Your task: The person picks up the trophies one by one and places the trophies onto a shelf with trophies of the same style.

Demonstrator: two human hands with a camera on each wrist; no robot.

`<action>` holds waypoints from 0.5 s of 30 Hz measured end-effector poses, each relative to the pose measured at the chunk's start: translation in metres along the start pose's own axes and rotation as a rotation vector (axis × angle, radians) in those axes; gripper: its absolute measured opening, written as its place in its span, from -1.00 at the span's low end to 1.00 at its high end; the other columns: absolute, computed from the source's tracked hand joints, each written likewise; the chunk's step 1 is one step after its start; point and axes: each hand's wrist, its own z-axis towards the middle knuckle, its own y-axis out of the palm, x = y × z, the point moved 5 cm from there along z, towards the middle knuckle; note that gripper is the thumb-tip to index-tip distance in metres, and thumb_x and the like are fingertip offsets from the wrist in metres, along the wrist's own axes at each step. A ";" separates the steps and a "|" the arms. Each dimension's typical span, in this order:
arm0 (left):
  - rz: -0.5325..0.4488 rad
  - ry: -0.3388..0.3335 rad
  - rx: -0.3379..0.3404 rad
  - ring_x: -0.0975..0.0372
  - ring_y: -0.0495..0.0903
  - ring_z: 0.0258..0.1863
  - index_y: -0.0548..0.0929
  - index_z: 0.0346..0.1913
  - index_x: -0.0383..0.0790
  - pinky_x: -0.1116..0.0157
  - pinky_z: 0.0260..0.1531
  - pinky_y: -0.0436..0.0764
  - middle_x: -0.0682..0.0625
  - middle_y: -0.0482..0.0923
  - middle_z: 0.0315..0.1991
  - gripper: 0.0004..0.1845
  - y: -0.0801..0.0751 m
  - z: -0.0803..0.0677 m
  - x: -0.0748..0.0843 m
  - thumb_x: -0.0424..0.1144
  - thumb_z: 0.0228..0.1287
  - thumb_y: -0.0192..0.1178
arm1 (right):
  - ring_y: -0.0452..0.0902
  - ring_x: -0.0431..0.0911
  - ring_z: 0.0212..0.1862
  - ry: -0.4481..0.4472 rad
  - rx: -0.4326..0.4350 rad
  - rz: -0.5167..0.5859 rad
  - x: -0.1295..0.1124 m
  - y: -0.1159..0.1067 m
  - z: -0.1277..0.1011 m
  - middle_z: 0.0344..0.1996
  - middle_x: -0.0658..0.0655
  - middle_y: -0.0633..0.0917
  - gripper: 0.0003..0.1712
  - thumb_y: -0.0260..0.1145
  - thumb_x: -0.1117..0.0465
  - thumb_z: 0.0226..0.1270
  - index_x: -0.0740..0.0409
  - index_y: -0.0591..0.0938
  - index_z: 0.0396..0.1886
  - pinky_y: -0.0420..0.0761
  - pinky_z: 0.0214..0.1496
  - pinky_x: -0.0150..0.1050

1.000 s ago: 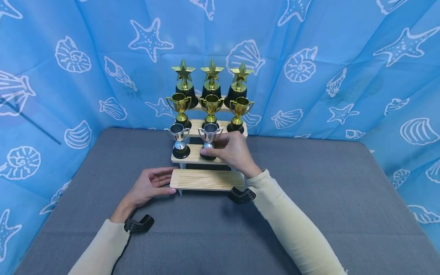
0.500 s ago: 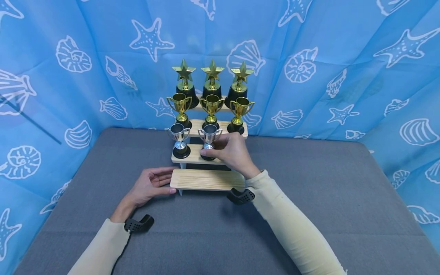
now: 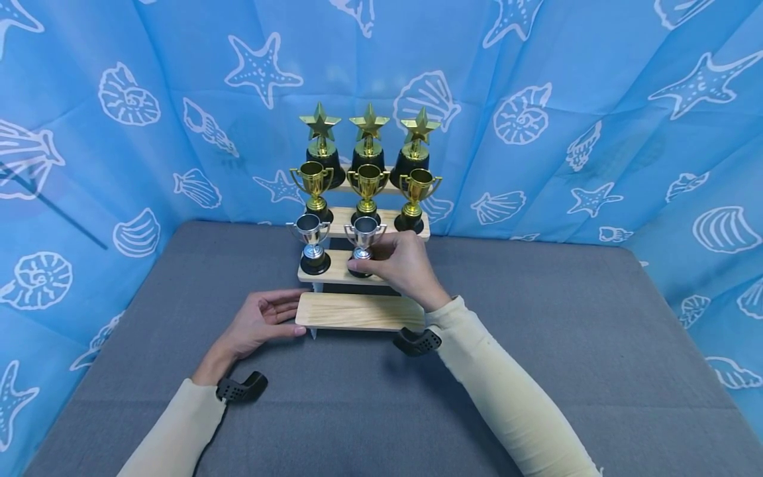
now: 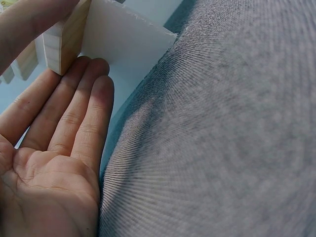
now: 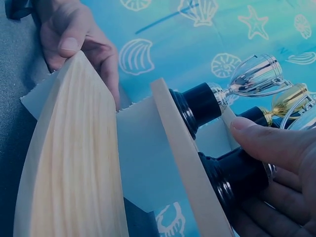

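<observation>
My right hand (image 3: 405, 265) holds the black base of a silver trophy cup (image 3: 363, 228), standing on the second step from the front (image 3: 336, 265) of a tiered wooden display stand. In the right wrist view the thumb (image 5: 266, 140) lies along the base with the fingers on its other side. Left of it on that step stands another silver trophy cup (image 3: 310, 233). My left hand (image 3: 257, 321) rests at the left end of the lowest step (image 3: 360, 311), thumb at its front corner. Its other fingers (image 4: 89, 128) are extended against the board's end.
Gold trophy cups (image 3: 367, 180) line the step above, and gold star trophies (image 3: 369, 124) stand on the top step. White side panels (image 4: 123, 39) support the steps. The stand sits on a grey cloth-covered table (image 3: 536, 331) before a blue shell-print curtain (image 3: 197, 59).
</observation>
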 end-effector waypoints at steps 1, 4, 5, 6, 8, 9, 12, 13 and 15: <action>0.000 -0.001 0.001 0.24 0.62 0.16 0.32 0.36 -0.67 0.26 0.23 0.59 -0.52 0.36 0.33 -0.22 0.000 0.000 0.000 -0.61 0.05 0.43 | 0.69 -0.18 -0.40 0.002 0.000 -0.001 0.000 0.000 0.000 -0.46 -0.01 0.78 -0.74 0.65 0.13 0.07 0.16 0.82 -0.30 0.74 -0.34 -0.28; -0.002 0.000 0.001 0.24 0.62 0.16 0.32 0.36 -0.67 0.26 0.23 0.59 -0.52 0.36 0.33 -0.21 0.000 0.000 -0.001 -0.61 0.05 0.43 | 0.70 -0.19 -0.40 0.012 0.002 0.001 -0.001 0.001 -0.001 -0.45 -0.02 0.79 -0.73 0.65 0.11 0.07 0.14 0.82 -0.29 0.75 -0.32 -0.28; -0.005 0.000 -0.001 0.24 0.62 0.17 0.32 0.36 -0.67 0.26 0.23 0.59 -0.52 0.36 0.33 -0.21 0.000 0.000 -0.001 -0.61 0.05 0.43 | 0.70 -0.19 -0.40 0.014 0.004 -0.003 -0.001 0.001 -0.002 -0.45 -0.03 0.79 -0.74 0.65 0.10 0.07 0.13 0.82 -0.29 0.74 -0.33 -0.27; -0.005 -0.001 -0.001 0.24 0.62 0.17 0.32 0.36 -0.67 0.26 0.23 0.59 -0.51 0.36 0.33 -0.21 -0.001 0.000 -0.001 -0.61 0.05 0.43 | 0.69 -0.19 -0.40 0.015 0.006 -0.009 -0.001 0.002 -0.002 -0.45 -0.03 0.79 -0.74 0.65 0.09 0.07 0.12 0.82 -0.30 0.74 -0.33 -0.27; -0.008 -0.003 -0.003 0.23 0.62 0.17 0.31 0.37 -0.66 0.25 0.23 0.59 -0.50 0.36 0.33 -0.21 -0.001 0.000 -0.001 -0.61 0.05 0.43 | 0.69 -0.20 -0.41 0.015 0.009 -0.020 -0.001 0.002 -0.003 -0.46 -0.05 0.78 -0.74 0.65 0.08 0.08 0.10 0.82 -0.31 0.73 -0.35 -0.28; -0.010 -0.003 -0.004 0.23 0.62 0.17 0.31 0.37 -0.66 0.25 0.23 0.60 -0.50 0.37 0.33 -0.21 -0.001 -0.001 -0.001 -0.61 0.05 0.43 | 0.68 -0.20 -0.41 0.014 0.011 -0.027 -0.002 0.002 -0.003 -0.46 -0.06 0.78 -0.75 0.65 0.07 0.08 0.09 0.82 -0.31 0.72 -0.36 -0.28; -0.013 -0.003 -0.005 0.23 0.62 0.17 0.31 0.37 -0.66 0.24 0.23 0.60 -0.49 0.37 0.33 -0.20 -0.001 -0.001 -0.001 -0.61 0.05 0.43 | 0.68 -0.22 -0.41 0.004 0.020 -0.050 -0.002 0.003 -0.004 -0.46 -0.08 0.78 -0.75 0.65 0.05 0.08 0.07 0.82 -0.33 0.70 -0.37 -0.28; -0.014 -0.003 -0.005 0.23 0.62 0.17 0.30 0.37 -0.66 0.24 0.23 0.59 -0.49 0.37 0.33 -0.20 -0.001 -0.001 -0.001 -0.62 0.05 0.43 | 0.68 -0.23 -0.40 0.004 0.023 -0.055 -0.002 0.003 -0.004 -0.46 -0.08 0.78 -0.75 0.65 0.05 0.08 0.07 0.82 -0.33 0.70 -0.37 -0.29; -0.015 -0.002 -0.006 0.23 0.62 0.17 0.30 0.37 -0.66 0.24 0.23 0.59 -0.49 0.37 0.33 -0.20 -0.001 -0.001 -0.001 -0.62 0.05 0.43 | 0.68 -0.23 -0.40 0.003 0.028 -0.062 -0.002 0.003 -0.005 -0.45 -0.08 0.79 -0.74 0.65 0.05 0.07 0.07 0.82 -0.32 0.70 -0.37 -0.29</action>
